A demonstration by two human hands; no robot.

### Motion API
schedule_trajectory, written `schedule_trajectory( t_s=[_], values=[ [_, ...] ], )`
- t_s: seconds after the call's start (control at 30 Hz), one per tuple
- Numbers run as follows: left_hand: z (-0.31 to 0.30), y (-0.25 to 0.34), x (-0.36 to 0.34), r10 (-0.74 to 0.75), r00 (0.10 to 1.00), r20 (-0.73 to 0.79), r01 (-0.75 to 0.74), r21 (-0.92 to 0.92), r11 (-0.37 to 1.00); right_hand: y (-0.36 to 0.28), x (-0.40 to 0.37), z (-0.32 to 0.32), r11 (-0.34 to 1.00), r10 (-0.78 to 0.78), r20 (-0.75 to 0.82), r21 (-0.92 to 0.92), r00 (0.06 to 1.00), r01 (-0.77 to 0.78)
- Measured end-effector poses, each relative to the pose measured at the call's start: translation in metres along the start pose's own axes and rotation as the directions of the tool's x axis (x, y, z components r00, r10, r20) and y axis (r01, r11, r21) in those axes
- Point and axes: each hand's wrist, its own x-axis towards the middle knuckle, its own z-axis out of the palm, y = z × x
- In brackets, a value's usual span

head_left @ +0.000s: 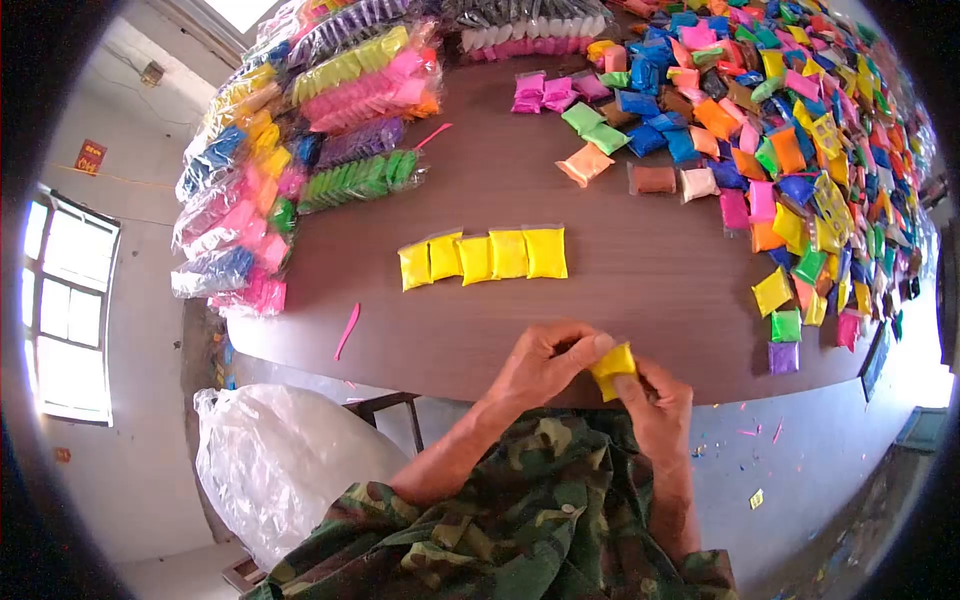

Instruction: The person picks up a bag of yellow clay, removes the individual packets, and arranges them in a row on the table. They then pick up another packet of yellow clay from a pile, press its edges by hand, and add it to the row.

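Note:
Between my two hands, at the table's front edge, is a small yellow packet (612, 371). My left hand (552, 366) pinches its upper left side with thumb and fingers. On the packet's right side, my right hand (655, 402) is closed with the thumb on its face. Farther back, in the middle of the table (400, 340), several yellow packets (493, 256) lie in a row, edges touching or overlapping.
Stacked rows of bagged coloured packets (360, 90) stand at the back left. A large loose heap of coloured packets (790, 150) covers the right side. A pink plastic strip (348, 331) lies front left. Below the table is a translucent plastic bag (285, 460).

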Motion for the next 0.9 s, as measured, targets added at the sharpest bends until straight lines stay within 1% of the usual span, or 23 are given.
schedule_trajectory(
  t_s=[0.03, 0.07, 0.13, 0.2, 0.23, 0.33, 0.4, 0.43, 0.5, 0.53, 0.57, 0.63, 0.67, 0.73, 0.77, 0.87, 0.9],
  values=[
    [-0.001, 0.002, 0.000, -0.008, 1.000, 0.014, 0.009, -0.048, 0.999, -0.002, 0.001, -0.001, 0.998, 0.023, -0.029, 0.061, 0.999, -0.021],
    [-0.003, 0.004, -0.001, -0.025, 0.999, 0.025, 0.024, 0.040, 0.999, -0.003, 0.001, -0.001, 0.992, 0.049, -0.058, 0.121, 0.997, -0.042],
    [-0.007, 0.006, -0.002, -0.061, 0.997, 0.049, 0.050, 0.208, 0.977, -0.001, 0.004, -0.002, 0.997, 0.044, -0.049, 0.067, 0.998, -0.041],
    [-0.009, -0.001, -0.001, -0.005, 0.999, 0.036, 0.001, 0.134, 0.991, 0.006, 0.003, -0.006, 0.998, 0.060, -0.023, -0.022, 0.998, -0.061],
    [-0.008, -0.004, 0.000, 0.021, 0.999, 0.024, -0.024, 0.095, 0.995, 0.006, 0.001, -0.008, 0.998, 0.066, -0.029, -0.016, 0.997, -0.067],
    [-0.011, 0.001, 0.000, -0.022, 1.000, 0.009, 0.021, 0.113, 0.993, 0.001, 0.004, -0.002, 0.999, 0.052, -0.033, 0.018, 0.998, -0.051],
    [-0.013, -0.005, -0.002, 0.026, 0.999, -0.018, -0.023, 0.173, 0.985, 0.001, 0.004, 0.003, 0.998, 0.021, -0.048, 0.056, 0.999, -0.018],
    [-0.014, -0.008, -0.003, 0.050, 0.998, -0.027, -0.044, 0.202, 0.978, 0.001, 0.004, 0.003, 0.999, 0.020, -0.041, 0.037, 0.999, -0.019],
    [-0.016, -0.010, -0.005, 0.011, 0.993, -0.118, 0.014, 0.211, 0.977, 0.000, 0.004, 0.001, 1.000, 0.020, -0.034, -0.007, 0.999, -0.020],
    [-0.017, -0.010, -0.006, -0.007, 0.987, -0.161, 0.042, 0.212, 0.976, 0.001, 0.004, -0.001, 0.999, 0.051, -0.051, 0.006, 0.997, -0.051],
    [-0.021, -0.008, -0.006, 0.024, 0.974, -0.227, 0.045, 0.294, 0.955, 0.001, 0.004, -0.003, 0.997, 0.082, -0.068, 0.018, 0.994, -0.081],
    [-0.038, 0.000, -0.006, 0.103, 0.933, -0.344, 0.067, 0.448, 0.891, 0.001, 0.003, -0.004, 0.992, 0.118, -0.080, 0.055, 0.990, -0.114],
    [-0.050, -0.005, -0.005, 0.214, 0.902, -0.374, 0.051, 0.586, 0.809, 0.001, 0.003, -0.004, 0.990, 0.123, -0.076, 0.078, 0.989, -0.117],
    [-0.070, -0.009, -0.004, 0.451, 0.823, -0.346, 0.076, 0.853, 0.516, -0.001, 0.003, -0.003, 0.989, 0.123, -0.063, 0.087, 0.990, -0.118],
    [-0.079, -0.010, -0.004, 0.555, 0.778, -0.294, 0.113, 0.934, 0.338, -0.003, 0.004, -0.002, 0.990, 0.122, -0.054, 0.071, 0.991, -0.118],
    [-0.105, -0.016, -0.001, 0.498, 0.816, -0.294, 0.146, 0.938, 0.314, -0.002, 0.004, -0.001, 0.993, 0.105, -0.041, 0.063, 0.994, -0.102],
    [-0.110, -0.014, 0.001, 0.509, 0.816, -0.273, 0.144, 0.950, 0.279, -0.002, 0.004, 0.000, 0.993, 0.100, -0.038, 0.066, 0.994, -0.098]
  ],
)
